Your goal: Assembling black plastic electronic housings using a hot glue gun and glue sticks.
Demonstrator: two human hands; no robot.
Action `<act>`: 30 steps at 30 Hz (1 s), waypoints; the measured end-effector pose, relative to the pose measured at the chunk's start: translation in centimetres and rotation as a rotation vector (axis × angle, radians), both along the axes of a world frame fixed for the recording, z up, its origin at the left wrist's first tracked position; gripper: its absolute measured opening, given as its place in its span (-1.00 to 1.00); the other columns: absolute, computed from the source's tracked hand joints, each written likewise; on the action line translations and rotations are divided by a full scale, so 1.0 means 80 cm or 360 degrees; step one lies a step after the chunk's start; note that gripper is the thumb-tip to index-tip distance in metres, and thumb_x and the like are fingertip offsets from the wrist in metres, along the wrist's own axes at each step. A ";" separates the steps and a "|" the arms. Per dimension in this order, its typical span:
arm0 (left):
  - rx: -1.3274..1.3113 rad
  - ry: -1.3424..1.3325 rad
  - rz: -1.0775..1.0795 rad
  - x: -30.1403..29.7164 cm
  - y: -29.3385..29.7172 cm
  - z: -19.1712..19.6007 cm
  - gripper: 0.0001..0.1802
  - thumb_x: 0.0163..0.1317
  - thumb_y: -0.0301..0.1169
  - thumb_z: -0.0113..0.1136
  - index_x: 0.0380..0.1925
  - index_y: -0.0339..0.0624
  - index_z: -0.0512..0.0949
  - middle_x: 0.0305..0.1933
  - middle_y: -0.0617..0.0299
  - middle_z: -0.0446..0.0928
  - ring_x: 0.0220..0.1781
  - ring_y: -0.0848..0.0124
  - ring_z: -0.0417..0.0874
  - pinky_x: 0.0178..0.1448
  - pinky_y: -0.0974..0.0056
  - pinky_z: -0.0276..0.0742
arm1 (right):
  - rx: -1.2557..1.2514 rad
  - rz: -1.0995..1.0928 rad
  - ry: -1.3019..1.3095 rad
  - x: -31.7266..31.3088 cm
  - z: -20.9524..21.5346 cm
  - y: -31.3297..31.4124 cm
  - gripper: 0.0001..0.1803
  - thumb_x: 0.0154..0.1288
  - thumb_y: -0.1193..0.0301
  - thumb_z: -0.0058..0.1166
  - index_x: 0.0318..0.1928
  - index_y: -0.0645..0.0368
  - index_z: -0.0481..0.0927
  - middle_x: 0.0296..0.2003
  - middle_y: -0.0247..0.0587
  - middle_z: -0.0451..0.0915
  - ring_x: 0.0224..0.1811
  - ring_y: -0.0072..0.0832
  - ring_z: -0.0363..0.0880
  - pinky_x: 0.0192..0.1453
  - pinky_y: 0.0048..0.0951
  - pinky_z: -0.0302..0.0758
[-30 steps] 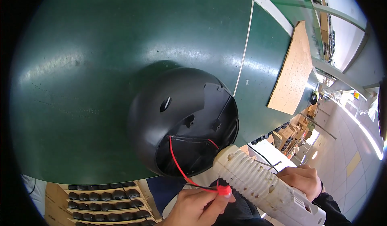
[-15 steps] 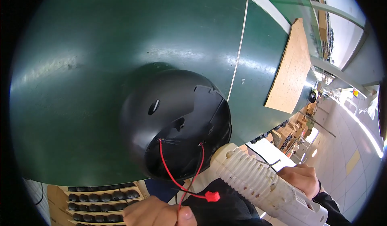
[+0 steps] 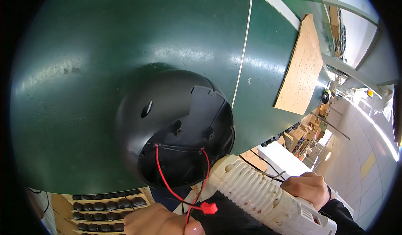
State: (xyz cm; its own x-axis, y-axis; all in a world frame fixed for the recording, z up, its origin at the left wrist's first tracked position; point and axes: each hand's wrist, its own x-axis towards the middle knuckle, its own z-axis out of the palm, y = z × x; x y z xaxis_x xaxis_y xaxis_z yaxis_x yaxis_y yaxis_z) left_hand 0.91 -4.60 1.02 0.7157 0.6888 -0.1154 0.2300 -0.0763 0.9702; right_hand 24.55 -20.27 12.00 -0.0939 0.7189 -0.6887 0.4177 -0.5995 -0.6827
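A rounded black plastic shell [image 3: 167, 88], hollow on its near side, rests at the near edge of the green table [image 3: 83, 122]. Two red-and-black wires [image 3: 161, 170] come out of small holes inside it and cross below, where a small red connector [image 3: 209, 208] hangs. My left hand [image 3: 163, 222] is closed, pinching a wire between thumb and finger at the lower edge. On the right, my right hand [image 3: 307, 189] is wrapped round a white, stained, ribbed heat gun [image 3: 255, 197]. Its front end is close to the shell's lower right rim; the grip is partly hidden.
A light brown board [image 3: 299, 73] lies on the table at the right. Below the table edge at left are trays with rows of black rounded parts [image 3: 111, 205]. Dark cables [image 3: 268, 168] run near the heat gun. Cardboard boxes [image 3: 301, 134] stand farther right.
The shell, wires and connector sit a little farther left in the picture. The heat gun has shifted slightly left and down. Both hands keep their hold.
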 end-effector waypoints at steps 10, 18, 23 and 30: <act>-0.0062 0.0081 -0.0078 -0.016 -0.011 0.000 -0.62 0.42 -0.44 0.13 -0.63 -0.26 0.41 -0.68 0.09 0.34 -0.71 0.15 0.39 -0.60 0.13 0.21 | 0.0022 -0.0139 -0.0263 -0.018 0.005 0.020 -0.68 0.26 0.28 0.30 -0.17 0.31 0.66 -0.31 0.04 0.71 -0.39 -0.17 0.77 -0.33 -0.33 0.68; -0.0023 0.0243 -0.0222 -0.052 -0.002 -0.021 -0.40 0.11 -0.20 0.49 0.08 -0.30 0.55 -0.12 0.03 0.64 -0.20 0.28 0.64 -0.23 0.27 0.55 | -0.0393 -0.0215 -0.0362 -0.014 0.050 0.002 -0.61 0.21 0.35 0.33 -0.03 0.33 0.63 -0.16 0.05 0.71 -0.36 -0.22 0.77 -0.37 -0.41 0.64; 0.0047 0.0195 0.0067 -0.046 0.012 -0.046 0.34 -0.23 -0.21 0.67 0.55 -0.02 0.02 0.53 -0.24 0.09 0.53 -0.14 0.23 0.37 -0.03 0.43 | -0.0346 -0.1112 -0.0051 -0.005 0.075 -0.073 -0.43 0.25 0.40 0.25 0.23 0.40 0.45 0.07 0.12 0.65 -0.39 -0.35 0.71 -0.43 -0.51 0.62; 0.0339 0.0420 -0.0069 0.030 0.006 -0.039 0.50 -0.35 -0.16 0.76 0.53 -0.32 -0.07 0.57 -0.29 0.03 0.57 -0.22 0.17 0.55 -0.03 0.29 | -0.0010 -0.1414 -0.0066 0.022 0.089 -0.165 -0.39 0.32 0.52 0.05 0.35 0.41 0.26 0.12 0.11 0.58 -0.68 -0.63 0.39 -0.65 -0.58 0.35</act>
